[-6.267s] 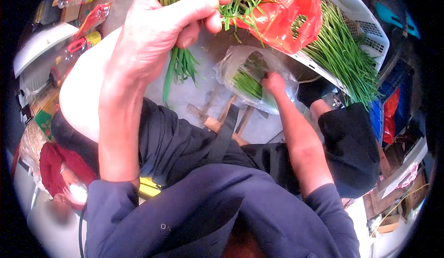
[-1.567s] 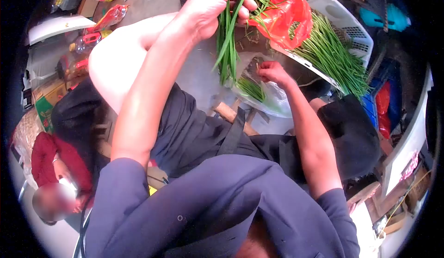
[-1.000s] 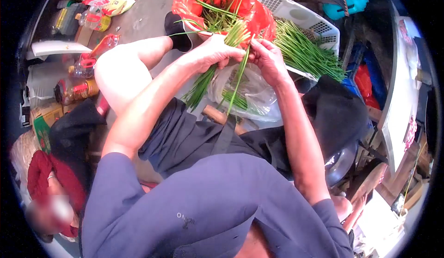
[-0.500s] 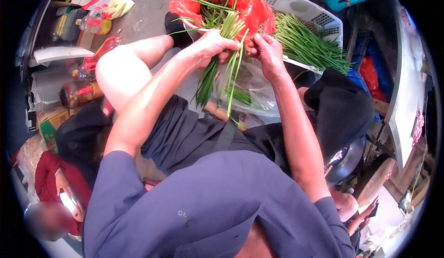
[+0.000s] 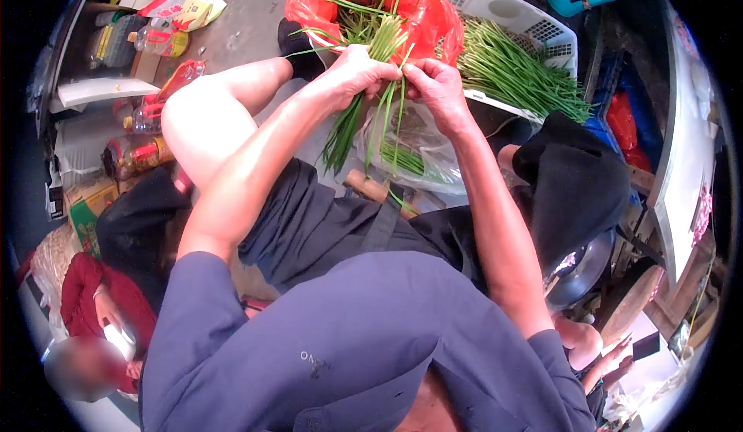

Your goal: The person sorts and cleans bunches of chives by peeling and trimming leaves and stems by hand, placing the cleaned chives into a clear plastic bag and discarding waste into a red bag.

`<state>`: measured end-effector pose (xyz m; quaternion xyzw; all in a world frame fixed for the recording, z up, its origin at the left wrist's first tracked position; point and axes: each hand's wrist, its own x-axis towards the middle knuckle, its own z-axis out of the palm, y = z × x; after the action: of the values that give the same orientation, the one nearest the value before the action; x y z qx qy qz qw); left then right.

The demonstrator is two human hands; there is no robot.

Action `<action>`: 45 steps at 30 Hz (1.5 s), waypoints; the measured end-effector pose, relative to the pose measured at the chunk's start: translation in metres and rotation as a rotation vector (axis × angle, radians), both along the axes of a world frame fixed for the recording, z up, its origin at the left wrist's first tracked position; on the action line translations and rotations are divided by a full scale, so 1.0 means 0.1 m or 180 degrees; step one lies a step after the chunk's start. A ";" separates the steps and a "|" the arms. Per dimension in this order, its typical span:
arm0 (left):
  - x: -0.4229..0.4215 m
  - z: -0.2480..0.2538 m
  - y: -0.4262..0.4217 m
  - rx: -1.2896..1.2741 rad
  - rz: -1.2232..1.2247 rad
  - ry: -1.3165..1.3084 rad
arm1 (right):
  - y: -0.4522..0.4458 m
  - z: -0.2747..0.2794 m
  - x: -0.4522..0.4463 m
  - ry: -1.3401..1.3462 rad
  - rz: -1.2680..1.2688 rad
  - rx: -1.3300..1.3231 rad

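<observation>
Left hand (image 5: 357, 72): grasps stalk bunch (image 5: 344, 134), 12 o'clock | right hand (image 5: 439, 89): now nearer bunch's 3-o'clock side, grip unclear

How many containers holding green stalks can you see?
3: the red bag ahead, the white basket right of it, and the clear bag below both; others may be hidden.

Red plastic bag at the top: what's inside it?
Tangled green stalks lie in the mouth of the red plastic bag, a few reaching over its rim. Whatever is beneath them is hidden, and the bunch in the left hand covers part of the near side.
</observation>
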<state>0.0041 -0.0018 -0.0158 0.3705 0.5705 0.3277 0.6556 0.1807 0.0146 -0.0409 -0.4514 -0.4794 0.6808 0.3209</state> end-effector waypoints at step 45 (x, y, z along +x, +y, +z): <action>-0.13 0.20 0.08 0.0127 0.0271 -0.0800 | 0.32 0.33 -0.25 0.0244 0.0035 -0.0024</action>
<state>-0.0086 0.0061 0.0039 0.3150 0.4924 0.4103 0.6999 0.1558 0.0464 -0.0077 -0.4235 -0.4667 0.7011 0.3336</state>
